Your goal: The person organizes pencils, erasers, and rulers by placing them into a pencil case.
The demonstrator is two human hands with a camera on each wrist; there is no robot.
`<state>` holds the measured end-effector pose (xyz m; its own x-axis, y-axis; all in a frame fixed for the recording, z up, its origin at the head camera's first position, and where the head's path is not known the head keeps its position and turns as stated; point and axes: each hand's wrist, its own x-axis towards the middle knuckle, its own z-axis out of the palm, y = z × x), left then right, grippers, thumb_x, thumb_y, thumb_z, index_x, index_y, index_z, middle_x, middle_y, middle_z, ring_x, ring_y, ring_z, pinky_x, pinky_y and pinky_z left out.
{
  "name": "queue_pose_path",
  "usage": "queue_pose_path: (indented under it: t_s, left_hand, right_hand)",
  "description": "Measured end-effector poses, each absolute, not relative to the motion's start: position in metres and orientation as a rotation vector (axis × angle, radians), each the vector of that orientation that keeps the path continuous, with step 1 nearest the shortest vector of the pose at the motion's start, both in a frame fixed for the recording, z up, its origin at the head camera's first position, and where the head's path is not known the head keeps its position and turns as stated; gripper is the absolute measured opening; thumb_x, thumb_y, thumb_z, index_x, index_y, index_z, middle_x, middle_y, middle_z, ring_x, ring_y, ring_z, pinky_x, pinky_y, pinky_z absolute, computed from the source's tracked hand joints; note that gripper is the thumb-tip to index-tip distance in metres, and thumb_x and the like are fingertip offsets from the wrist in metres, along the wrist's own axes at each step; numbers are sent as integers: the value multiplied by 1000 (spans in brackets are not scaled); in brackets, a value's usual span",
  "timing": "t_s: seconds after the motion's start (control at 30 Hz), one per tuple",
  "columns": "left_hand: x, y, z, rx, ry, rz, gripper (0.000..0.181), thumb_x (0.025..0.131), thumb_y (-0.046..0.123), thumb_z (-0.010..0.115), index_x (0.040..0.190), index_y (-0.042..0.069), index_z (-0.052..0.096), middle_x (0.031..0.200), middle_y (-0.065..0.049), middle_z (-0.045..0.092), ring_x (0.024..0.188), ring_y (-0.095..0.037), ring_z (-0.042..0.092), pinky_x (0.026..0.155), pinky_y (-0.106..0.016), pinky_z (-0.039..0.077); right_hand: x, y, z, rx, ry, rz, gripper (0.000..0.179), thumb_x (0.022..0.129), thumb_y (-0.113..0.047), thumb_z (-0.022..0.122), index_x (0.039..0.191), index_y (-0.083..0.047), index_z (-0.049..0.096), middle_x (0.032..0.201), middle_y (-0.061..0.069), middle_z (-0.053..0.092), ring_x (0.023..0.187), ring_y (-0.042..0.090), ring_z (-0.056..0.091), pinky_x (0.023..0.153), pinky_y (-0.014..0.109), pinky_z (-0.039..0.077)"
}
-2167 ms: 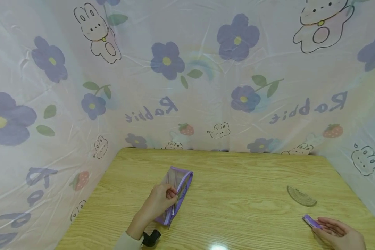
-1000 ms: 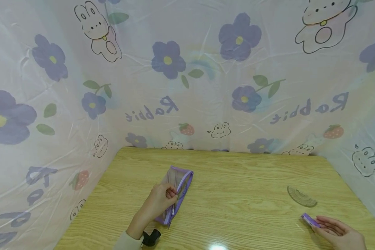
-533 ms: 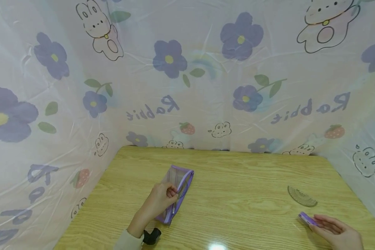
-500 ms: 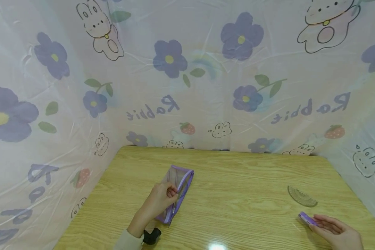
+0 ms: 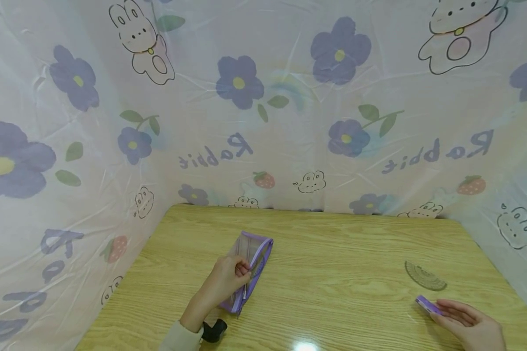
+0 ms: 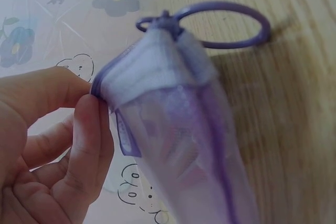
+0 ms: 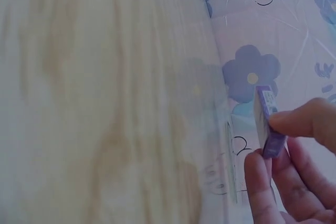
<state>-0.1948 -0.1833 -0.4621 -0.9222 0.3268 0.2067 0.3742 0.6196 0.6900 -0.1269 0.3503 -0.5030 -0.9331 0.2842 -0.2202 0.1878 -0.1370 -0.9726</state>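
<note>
This looks like a small, curtained-off desk corner; whether it is in a home or elsewhere cannot be told. A thin, shiny, creased sheet (image 5: 285, 117) rises beyond both hands and closes in the sides, left of the left hand (image 5: 224, 277) and right of the right hand (image 5: 476, 325). Its print is childlike: purple flowers, rabbits, strawberries and the word "Rabbit" reading backward. Under the hands lies a table (image 5: 334, 258) with wood grain. School things suggest a desk: a see-through pencil case (image 5: 247, 242) at the left hand, and a protractor (image 5: 425, 276) ahead of the right.
</note>
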Motion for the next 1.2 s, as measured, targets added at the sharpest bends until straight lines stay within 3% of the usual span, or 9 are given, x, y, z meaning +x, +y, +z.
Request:
queue_pose_path:
  t_s: [0.27,0.63,0.93,1.2]
  left_hand:
    - [-195,-186,-463,-601,-2774,-1198,5,88,1,72,89,4,69,79,5,63,70,-5,60,62,-20,54]
    - [-192,-185,-461,-605,-2754,-1218,6,87,-1,71,88,4,69,78,4,63,70,-5,60,61,-21,54]
    - [-193,-185,-461,-598,-2757,-1214,6,88,0,71,88,5,69,78,4,64,70,-5,60,60,-21,54]
    - [-193,-186,-461,-600,-2756,-1193,5,88,1,72,88,5,69,78,5,63,69,-4,59,61,-20,54]
  right_hand:
    - [-126,344,-501,-503,-2019,2234,34,72,10,83,87,-20,79,84,-7,74,75,8,71,67,23,59]
    - [-131,334,-490,-674,-2176,2108,29,71,-4,90,87,-26,77,81,-14,72,75,5,69,65,23,59]
    - [-131,329,-488,-406,-2177,2115,27,78,7,80,93,-15,78,86,-12,73,77,6,70,66,23,58]
    - [-136,323,-489,-321,-2232,2028,23,76,9,81,96,-3,77,85,-11,74,76,5,70,66,22,58]
